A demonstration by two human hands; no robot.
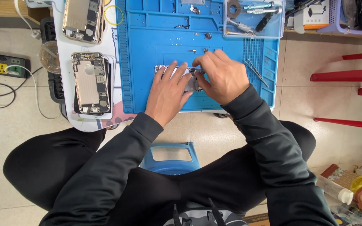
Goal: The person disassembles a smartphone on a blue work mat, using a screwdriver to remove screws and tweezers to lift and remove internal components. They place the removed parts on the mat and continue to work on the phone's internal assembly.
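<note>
Pale tiled floor under low bench topped by blue silicone repair mat (147, 83). Opened silver phone chassis (191, 81) lies at mat centre. Chassis pressed flat by left hand (168, 92), fingers spread. Chassis top edge pinched by right hand (221, 75), fingertips drawn together. Thin metal tweezers (256, 72) lie right of chassis. Clear plastic tool tray (254, 19) sits beyond chassis. Two more opened phone housings (89, 81) lie left of mat.

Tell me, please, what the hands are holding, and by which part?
The left hand presses flat on an opened phone lying on the blue mat; the right hand pinches at its top edge.
</note>
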